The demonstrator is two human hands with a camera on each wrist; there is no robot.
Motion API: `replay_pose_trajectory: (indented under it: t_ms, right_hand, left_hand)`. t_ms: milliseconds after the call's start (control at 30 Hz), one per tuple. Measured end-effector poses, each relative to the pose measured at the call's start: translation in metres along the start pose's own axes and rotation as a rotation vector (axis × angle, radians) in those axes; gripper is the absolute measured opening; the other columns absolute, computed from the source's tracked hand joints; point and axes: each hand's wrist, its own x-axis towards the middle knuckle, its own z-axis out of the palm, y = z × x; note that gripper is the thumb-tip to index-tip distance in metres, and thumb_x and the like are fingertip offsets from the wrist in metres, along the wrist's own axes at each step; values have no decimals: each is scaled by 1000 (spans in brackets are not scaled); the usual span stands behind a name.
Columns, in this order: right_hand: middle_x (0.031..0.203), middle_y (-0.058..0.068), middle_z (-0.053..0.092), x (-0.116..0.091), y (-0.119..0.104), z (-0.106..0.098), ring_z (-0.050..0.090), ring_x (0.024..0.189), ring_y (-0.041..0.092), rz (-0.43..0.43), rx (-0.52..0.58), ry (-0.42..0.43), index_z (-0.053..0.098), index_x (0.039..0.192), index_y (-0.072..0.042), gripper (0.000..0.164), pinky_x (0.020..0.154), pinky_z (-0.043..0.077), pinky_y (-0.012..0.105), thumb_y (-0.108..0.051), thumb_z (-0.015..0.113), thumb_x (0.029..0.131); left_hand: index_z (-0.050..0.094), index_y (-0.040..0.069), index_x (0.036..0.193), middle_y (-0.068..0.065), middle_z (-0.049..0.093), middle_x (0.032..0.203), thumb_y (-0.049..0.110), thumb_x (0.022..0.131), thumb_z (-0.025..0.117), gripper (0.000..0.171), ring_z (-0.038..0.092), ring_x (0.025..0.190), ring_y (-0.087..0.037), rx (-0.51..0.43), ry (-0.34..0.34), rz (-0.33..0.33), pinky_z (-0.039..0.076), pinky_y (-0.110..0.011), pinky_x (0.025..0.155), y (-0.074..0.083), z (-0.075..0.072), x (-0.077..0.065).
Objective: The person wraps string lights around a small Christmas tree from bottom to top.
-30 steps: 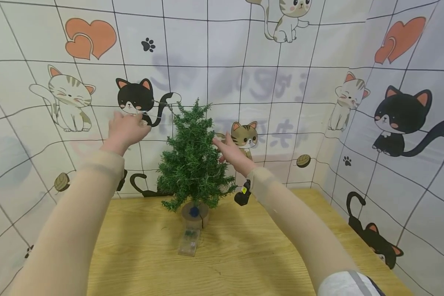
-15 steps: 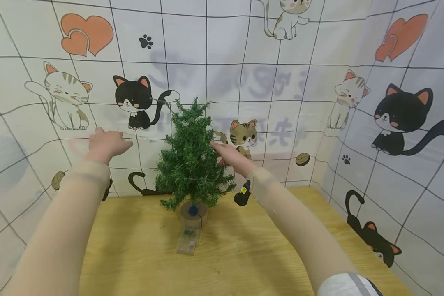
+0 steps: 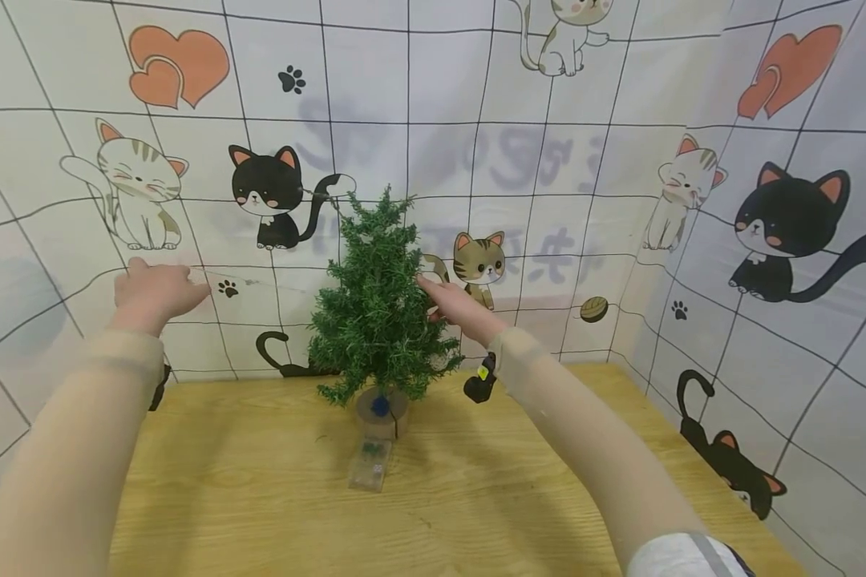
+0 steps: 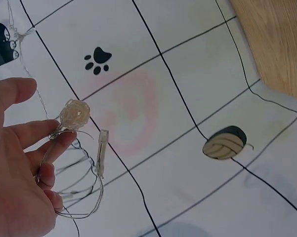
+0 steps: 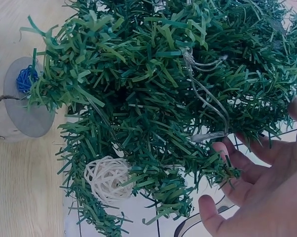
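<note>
On the yellow wood-grain counter (image 3: pixel 476 497): bushy green artificial tree (image 3: pixel 378 312) on round beige base (image 3: pixel 378 429), clear flat plastic box (image 3: pixel 368 474) in front. Left grip (image 3: pixel 157 294), apart from tree, holds thin clear wire strand (image 4: pixel 102 153) beside pale woven ball (image 4: pixel 74 114). Right grip (image 3: pixel 462 306) wide, fingers loosely bent at right-side branches; contact unclear.

back wall (image 3: pixel 447 80): white, wavy black grid lines, top and middle of frame
right wall (image 3: pixel 736 353): same print, angled
hearts (image 3: pixel 180 68): orange, upper left, upper right
cats (image 3: pixel 265 188): cartoon prints, both walls
lettering (image 3: pixel 527 154): faint, bluish, right of centre
table (image 3: pixel 281 513): yellowish wood grain, bottom centre
light: soft shadow (image 3: pixel 184 465), lower left
</note>
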Motion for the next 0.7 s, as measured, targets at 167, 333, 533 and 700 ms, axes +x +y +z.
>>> replay_pose_trajectory:
  t_ms: [167, 333, 533, 700]
  right_hand:
    - [132, 12, 51, -1, 0, 0, 57, 96, 25, -7, -23, -11, 35, 149, -9, 67, 84, 38, 39, -55, 36, 101]
    - [132, 13, 52, -3, -2, -1, 56, 96, 27, -13, -32, -10, 35, 149, -7, 67, 94, 37, 46, -54, 34, 101]
    - [133, 13, 52, -2, -3, -2, 57, 100, 29, -13, -34, -22, 35, 149, -7, 67, 103, 34, 50, -55, 35, 101]
    - [133, 13, 53, -4, -1, -3, 56, 105, 32, -19, -30, -24, 36, 149, -9, 65, 102, 34, 49, -53, 35, 102]
  left_hand:
    - [43, -9, 136, -40, 45, 124, 39, 95, 39, 64, 24, 108, -58, 8, 20, -16, 29, -65, 81, -12, -10, -11]
    - [44, -9, 135, -37, 49, 116, 38, 96, 38, 61, 26, 98, -52, -5, 52, -6, 29, -61, 74, -15, -20, -20]
    - [46, -9, 133, -37, 51, 119, 34, 94, 38, 58, 28, 96, -49, 44, 106, 23, 28, -60, 75, -10, -34, -27]
    - [50, -5, 124, -33, 49, 121, 34, 95, 42, 49, 29, 99, -50, 116, 141, 62, 27, -60, 76, -3, -52, -32]
